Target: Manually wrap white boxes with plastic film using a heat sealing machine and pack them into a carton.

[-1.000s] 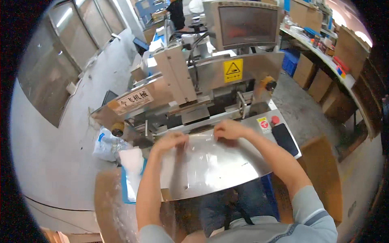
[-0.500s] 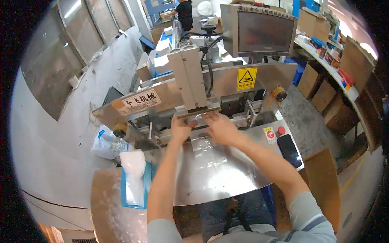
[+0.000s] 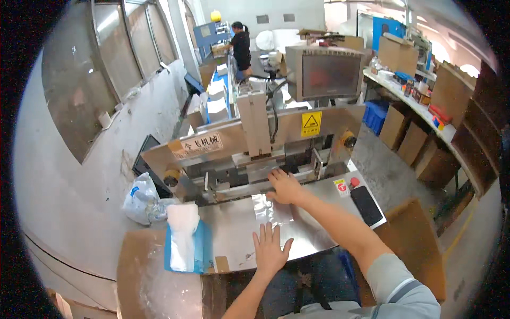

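At the near edge of the steel worktop (image 3: 228,226), my left hand (image 3: 272,254) lies spread, palm down, holding nothing visible; one clear plastic film (image 3: 272,213) lies mid-worktop, just past those fingertips. My right hand (image 3: 287,187), at the worktop's far edge, is also spread; whether it touches the film, I cannot tell. Light, flat fingers should prevent creases. Counted: one phone (image 3: 366,206), one red button (image 3: 354,182) right on the worktop; two knobs (image 3: 171,178), one monitor (image 3: 330,74) beyond it.

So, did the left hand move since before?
Yes: the left hand moved back, away from the machine's grey column, nearer the front edge of the metal tabletop.
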A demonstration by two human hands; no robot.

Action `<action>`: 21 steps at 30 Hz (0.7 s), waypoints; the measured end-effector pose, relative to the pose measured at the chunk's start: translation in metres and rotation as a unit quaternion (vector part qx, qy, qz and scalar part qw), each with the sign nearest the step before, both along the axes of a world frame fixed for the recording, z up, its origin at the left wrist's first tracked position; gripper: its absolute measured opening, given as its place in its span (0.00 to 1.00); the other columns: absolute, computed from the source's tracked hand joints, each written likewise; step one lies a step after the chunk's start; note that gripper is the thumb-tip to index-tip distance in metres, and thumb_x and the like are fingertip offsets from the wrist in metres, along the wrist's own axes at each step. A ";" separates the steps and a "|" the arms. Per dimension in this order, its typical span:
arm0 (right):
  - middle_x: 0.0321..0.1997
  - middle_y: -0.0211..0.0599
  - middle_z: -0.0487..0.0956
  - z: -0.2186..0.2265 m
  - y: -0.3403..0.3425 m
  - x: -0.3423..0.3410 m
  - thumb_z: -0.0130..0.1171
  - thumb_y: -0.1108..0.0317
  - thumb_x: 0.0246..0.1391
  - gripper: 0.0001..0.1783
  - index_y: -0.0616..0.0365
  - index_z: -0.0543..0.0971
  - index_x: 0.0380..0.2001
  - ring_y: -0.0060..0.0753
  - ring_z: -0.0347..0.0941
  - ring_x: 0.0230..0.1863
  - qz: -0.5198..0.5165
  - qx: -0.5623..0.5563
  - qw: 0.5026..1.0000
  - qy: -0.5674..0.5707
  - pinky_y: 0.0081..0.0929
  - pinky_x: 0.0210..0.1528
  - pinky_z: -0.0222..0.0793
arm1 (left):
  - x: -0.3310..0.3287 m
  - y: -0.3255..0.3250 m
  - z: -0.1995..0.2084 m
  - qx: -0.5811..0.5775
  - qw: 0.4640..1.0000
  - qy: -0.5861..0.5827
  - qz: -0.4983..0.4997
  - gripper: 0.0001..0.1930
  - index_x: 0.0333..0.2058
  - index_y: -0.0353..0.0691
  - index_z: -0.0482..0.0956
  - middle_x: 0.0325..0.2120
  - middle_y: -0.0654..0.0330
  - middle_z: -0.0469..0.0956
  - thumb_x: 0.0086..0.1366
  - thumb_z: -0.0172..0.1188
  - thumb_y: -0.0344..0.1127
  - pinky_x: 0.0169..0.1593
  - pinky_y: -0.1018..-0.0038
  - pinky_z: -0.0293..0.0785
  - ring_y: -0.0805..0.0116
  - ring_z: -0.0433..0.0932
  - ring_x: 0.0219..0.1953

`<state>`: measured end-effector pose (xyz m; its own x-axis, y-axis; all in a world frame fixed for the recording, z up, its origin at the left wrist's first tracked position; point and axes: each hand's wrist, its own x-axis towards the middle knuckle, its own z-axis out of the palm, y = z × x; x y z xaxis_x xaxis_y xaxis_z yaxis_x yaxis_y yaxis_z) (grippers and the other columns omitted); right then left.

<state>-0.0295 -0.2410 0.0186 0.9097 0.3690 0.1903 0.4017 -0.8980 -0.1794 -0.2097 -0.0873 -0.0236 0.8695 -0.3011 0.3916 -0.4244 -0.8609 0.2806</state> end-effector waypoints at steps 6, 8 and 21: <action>0.70 0.52 0.62 0.010 0.000 0.002 0.62 0.43 0.52 0.44 0.61 0.65 0.64 0.55 0.56 0.71 -0.005 0.002 1.000 0.006 0.58 0.66 0.59 | -0.002 0.000 -0.003 -0.023 0.998 -0.051 0.000 0.30 0.55 0.34 0.73 0.59 0.42 0.69 0.65 0.58 0.54 0.65 0.39 0.52 0.40 0.63 0.64; 0.69 0.52 0.64 0.016 -0.001 0.001 0.61 0.43 0.54 0.43 0.62 0.65 0.63 0.53 0.58 0.70 -0.005 -0.006 1.000 0.012 0.57 0.65 0.60 | -0.002 0.000 -0.003 -0.028 1.000 0.008 -0.004 0.32 0.58 0.34 0.72 0.62 0.40 0.66 0.65 0.57 0.54 0.67 0.39 0.48 0.38 0.59 0.66; 0.53 0.55 0.78 0.045 0.000 0.016 0.53 0.46 0.60 0.31 0.61 0.71 0.56 0.58 0.71 0.59 -0.011 0.010 1.000 0.004 0.57 0.60 0.62 | -0.007 0.001 -0.001 -0.073 0.997 -0.004 0.034 0.33 0.59 0.28 0.66 0.62 0.34 0.62 0.65 0.59 0.48 0.68 0.40 0.48 0.34 0.57 0.66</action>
